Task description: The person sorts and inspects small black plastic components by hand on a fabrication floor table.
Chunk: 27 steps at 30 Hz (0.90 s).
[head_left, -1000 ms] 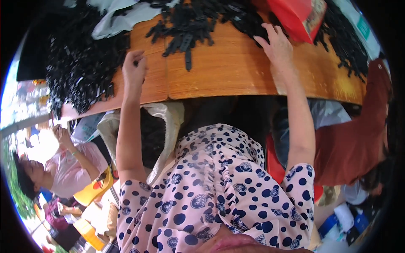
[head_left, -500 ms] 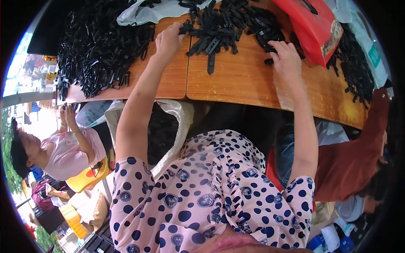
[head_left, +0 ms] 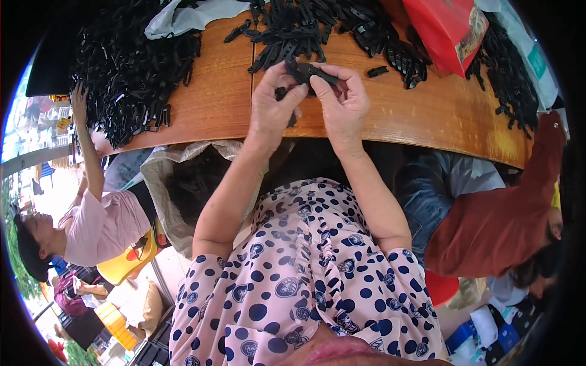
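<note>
My left hand (head_left: 276, 102) and my right hand (head_left: 345, 100) are close together over the table's near edge. Pinched in the left fingers is a black plastic piece (head_left: 295, 68), and more dark bits show below that palm. Between the right thumb and fingers is another slim black plastic piece (head_left: 325, 75). The two pieces meet at the fingertips; whether they are joined I cannot tell. Just beyond my hands lies a heap of long black plastic pieces (head_left: 290, 39). A row of rounder black parts (head_left: 397, 58) sits to the right, with one small loose black part (head_left: 377, 71) nearer me.
A large black heap (head_left: 131, 73) covers the left of the wooden table (head_left: 210, 91). A red bag (head_left: 448, 33) and more black pieces (head_left: 503, 79) lie right. An open white sack (head_left: 162, 189) stands below the edge. People sit on both sides; one hand (head_left: 79, 100) touches the left heap.
My hands have come from the separate heaps back toward me and together, with black pieces in them. The person at left has reached a hand to the large heap.
</note>
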Each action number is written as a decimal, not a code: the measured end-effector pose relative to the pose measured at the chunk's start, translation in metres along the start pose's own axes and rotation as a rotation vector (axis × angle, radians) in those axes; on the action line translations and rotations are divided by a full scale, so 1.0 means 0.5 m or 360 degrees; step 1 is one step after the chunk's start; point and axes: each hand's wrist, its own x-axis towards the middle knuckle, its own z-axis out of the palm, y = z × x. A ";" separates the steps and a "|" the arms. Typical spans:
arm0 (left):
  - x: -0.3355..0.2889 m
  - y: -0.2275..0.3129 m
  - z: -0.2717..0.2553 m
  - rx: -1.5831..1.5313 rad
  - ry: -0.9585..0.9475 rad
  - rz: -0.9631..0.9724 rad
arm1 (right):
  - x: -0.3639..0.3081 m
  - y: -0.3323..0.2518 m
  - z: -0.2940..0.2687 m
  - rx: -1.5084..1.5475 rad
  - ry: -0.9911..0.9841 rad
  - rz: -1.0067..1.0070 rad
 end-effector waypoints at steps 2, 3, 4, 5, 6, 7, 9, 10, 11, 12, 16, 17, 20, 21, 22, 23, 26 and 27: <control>-0.006 -0.010 0.013 0.0010 0.0031 0.0023 | -0.008 0.006 -0.002 -0.0347 0.0033 -0.0225; -0.008 -0.011 0.017 0.0011 0.0031 0.0023 | -0.011 0.006 -0.004 -0.0346 0.0034 -0.0224; -0.011 -0.014 0.023 -0.0007 0.0029 0.0005 | -0.013 0.002 -0.007 -0.0441 0.0042 -0.0283; -0.014 -0.015 0.026 -0.0025 0.0027 -0.0012 | -0.015 0.001 -0.009 -0.0536 0.0049 -0.0342; -0.017 -0.011 0.026 -0.0024 0.0024 -0.0013 | -0.014 0.006 -0.015 -0.0537 0.0053 -0.0342; -0.020 -0.002 0.026 -0.0221 0.0003 -0.0121 | -0.012 0.013 -0.022 -0.0673 0.0012 -0.0486; -0.021 -0.003 0.026 -0.0413 -0.0022 -0.0228 | -0.013 0.019 -0.036 -0.0808 -0.0024 -0.0631; -0.021 -0.015 0.022 -0.0319 -0.0012 -0.0189 | -0.015 0.015 -0.037 -0.0972 -0.0103 -0.0763; -0.022 -0.025 0.017 -0.0224 -0.0003 -0.0150 | -0.017 0.013 -0.038 -0.1136 -0.0183 -0.0896; -0.023 -0.030 0.012 -0.0218 0.0002 -0.0147 | -0.020 0.014 -0.037 -0.1128 -0.0185 -0.0897; -0.020 -0.014 -0.002 -0.0117 0.0081 -0.0191 | -0.037 0.010 -0.037 -0.0820 -0.0219 -0.0414; -0.023 -0.005 -0.004 -0.0090 0.0059 -0.0157 | -0.042 0.007 -0.040 -0.0477 -0.0152 0.0056; -0.025 0.010 -0.011 0.0108 -0.0005 -0.0025 | -0.027 0.013 -0.059 -0.0206 -0.0310 0.0495; -0.024 0.011 -0.013 0.0112 -0.0002 -0.0020 | -0.024 0.013 -0.061 -0.0158 -0.0429 0.0668; -0.023 0.009 -0.016 0.0105 -0.0003 0.0006 | -0.027 0.016 -0.057 -0.0155 -0.0399 0.0591; -0.021 0.009 -0.017 0.0096 -0.0008 0.0030 | -0.028 0.020 -0.054 -0.0153 -0.0396 0.0588; -0.008 0.011 -0.013 -0.0032 -0.0017 -0.0096 | -0.035 0.036 -0.047 -0.0207 -0.0312 0.0596; 0.003 0.005 -0.027 0.0000 -0.0029 -0.0080 | -0.037 0.044 -0.043 -0.0239 -0.0298 0.0579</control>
